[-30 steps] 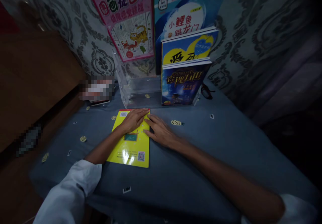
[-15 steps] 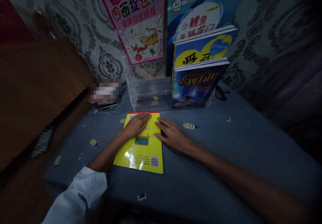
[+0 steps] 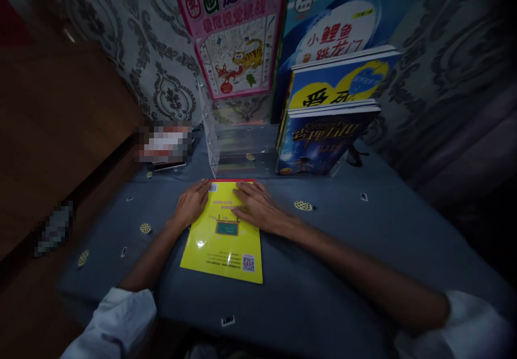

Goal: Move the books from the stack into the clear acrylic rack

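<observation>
A yellow book [image 3: 202,254] lies flat on the cloth-covered table, its printing upside down from where I look, with a red strip along its far edge. My left hand [image 3: 193,204] rests at the book's upper left edge, fingers stretched forward near the corner. Across the upper right part of the cover lies my right hand [image 3: 258,205], palm down with fingers extended and slightly apart. Neither hand grips the book.
Just beyond the book stands a clear acrylic rack [image 3: 236,165]. It bears a pink book [image 3: 238,41], a teal book [image 3: 311,20], blue-and-yellow books [image 3: 323,82] and dark blue books [image 3: 319,143]. A blurred stack [image 3: 165,146] sits left; a wooden panel [image 3: 60,133] borders the table [image 3: 363,251].
My left hand has slid left, from the cover's top to its left edge. My right hand has moved left, farther onto the cover. The view has shifted slightly.
</observation>
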Motion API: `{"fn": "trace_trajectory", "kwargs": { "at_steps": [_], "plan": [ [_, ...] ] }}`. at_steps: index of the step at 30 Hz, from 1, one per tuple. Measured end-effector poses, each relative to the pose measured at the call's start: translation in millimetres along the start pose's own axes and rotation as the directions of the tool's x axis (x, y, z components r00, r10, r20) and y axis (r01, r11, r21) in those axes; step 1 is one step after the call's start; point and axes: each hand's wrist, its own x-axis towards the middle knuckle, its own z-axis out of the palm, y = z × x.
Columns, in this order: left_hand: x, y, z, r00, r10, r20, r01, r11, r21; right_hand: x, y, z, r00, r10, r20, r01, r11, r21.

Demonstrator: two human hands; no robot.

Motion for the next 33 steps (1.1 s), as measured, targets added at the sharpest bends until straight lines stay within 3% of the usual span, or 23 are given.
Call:
{"fn": "trace_trajectory", "kwargs": {
  "at_steps": [4, 9, 17, 25, 29, 33],
  "plan": [
    [0, 1, -2, 1.000, -0.021, 0.004, 0.021, 0.999, 0.038, 20, 3, 14, 1.000, -0.017, -0.001, 0.017, 1.000, 0.025],
    [3, -3, 0, 1.000, -0.015, -0.007, 0.015, 0.999, 0.052, 21, 12, 23, 1.000, -0.014, -0.016, 0.015, 0.999, 0.048],
    [3, -10, 5, 0.996, 0.052, -0.072, -0.053, 0.999, -0.012, 17, 23, 22, 0.998, 0.047, -0.048, -0.045, 0.998, 0.053],
    [1, -10, 7, 0.997, 0.038, -0.067, -0.038, 0.999, -0.001, -3, 48, 13, 0.989, 0.081, -0.120, -0.073, 0.995, 0.074],
    [3, -5, 2, 0.996, 0.084, -0.025, -0.081, 0.994, 0.078, -4, 51, 13, 0.987, 0.079, -0.143, -0.063, 0.992, 0.112],
    [6, 8, -8, 0.987, 0.130, 0.092, -0.143, 0.979, 0.148, -2, 52, 13, 0.985, 0.067, -0.159, -0.047, 0.991, 0.121]
  ]
}}
